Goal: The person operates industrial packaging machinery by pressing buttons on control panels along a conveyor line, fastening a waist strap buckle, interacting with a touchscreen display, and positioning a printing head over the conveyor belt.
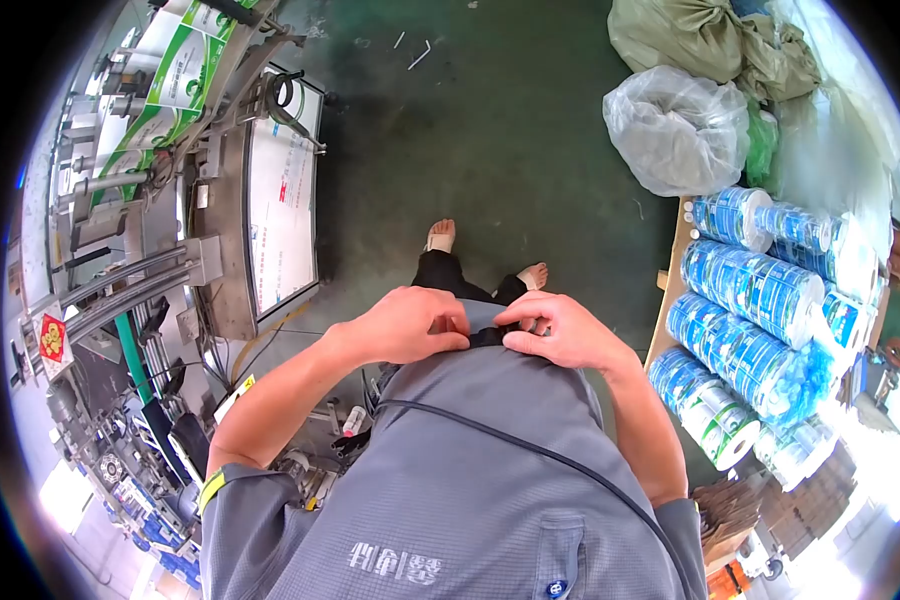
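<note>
- Left hand (pixel 418 322) and right hand (pixel 562 332) meet at the waist, over the lower edge of the grey shirt (pixel 450 480).
- Dark strip (pixel 487 337): lies between the two hands at the shirt's edge, midway across the body. Exact kind cannot be told; fingers partly cover it.
- Grip, left: thumb and curled fingers closed on the strip's left end.
- Grip, right: thumb and bent forefinger pinch its right end. Hands near each other, a short span of strip showing between.
- Elbows bent outward; both forearms stand away from machine and stock.
- Black cable (pixel 570 464) crosses the shirt diagonally, well apart from the fingers.
- Floor (pixel 530 150): dark green lane running ahead, between machine and stacked rolls. Feet (pixel 440 236) stand in it, slightly apart. Pale scraps (pixel 419 55) lie at its far end.
- Left limit: machine (pixel 232 200), with a white panel (pixel 280 220) whose long edge borders the lane.
- Right limit: wooden board (pixel 668 270) under blue-printed rolls (pixel 755 275); its edge faces the lane.
- Beyond the rolls, a translucent bag (pixel 675 130) bulges toward the lane, beige sacks (pixel 670 35) behind it.
</note>
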### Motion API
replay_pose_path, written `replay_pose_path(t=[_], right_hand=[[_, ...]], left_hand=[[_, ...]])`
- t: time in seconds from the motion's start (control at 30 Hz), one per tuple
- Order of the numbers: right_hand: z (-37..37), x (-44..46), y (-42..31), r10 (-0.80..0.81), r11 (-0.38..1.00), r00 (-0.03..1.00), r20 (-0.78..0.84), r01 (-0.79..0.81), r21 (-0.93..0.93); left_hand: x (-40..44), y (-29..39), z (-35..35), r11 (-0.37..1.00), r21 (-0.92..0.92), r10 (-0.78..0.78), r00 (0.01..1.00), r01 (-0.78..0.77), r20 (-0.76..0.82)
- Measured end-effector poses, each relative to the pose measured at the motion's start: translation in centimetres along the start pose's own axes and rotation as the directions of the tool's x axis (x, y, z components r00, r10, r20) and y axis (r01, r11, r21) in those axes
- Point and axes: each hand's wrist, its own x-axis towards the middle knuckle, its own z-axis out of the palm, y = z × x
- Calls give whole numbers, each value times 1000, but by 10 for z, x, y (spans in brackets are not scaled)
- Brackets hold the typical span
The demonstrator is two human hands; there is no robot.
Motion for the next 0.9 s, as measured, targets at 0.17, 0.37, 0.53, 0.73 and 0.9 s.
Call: replay_pose_path(t=[0.17, 0.37, 0.53, 0.73, 0.9], right_hand=[[-6, -28, -1, 167, 986, 984, -57, -167, -1], [9, -29, 5, 17, 999, 989, -145, -24, -41], [27, -30, 14, 151, 963, 973, -174, -105, 249], [29, -38, 5, 122, 992, 967, -224, -113, 52], [13, -55, 7, 122, 992, 973, -194, -122, 10]], left_hand=[[9, 7, 12, 994, -110, 20, 1000, -22, -17], [12, 11, 26, 997, -78, -19, 999, 15, -45], [11, 6, 43, 960, -269, -117, 980, 71, -160], [19, 18, 38, 974, -212, -90, 994, 75, -64], [25, 22, 38, 968, -245, -71, 997, 60, -35]])
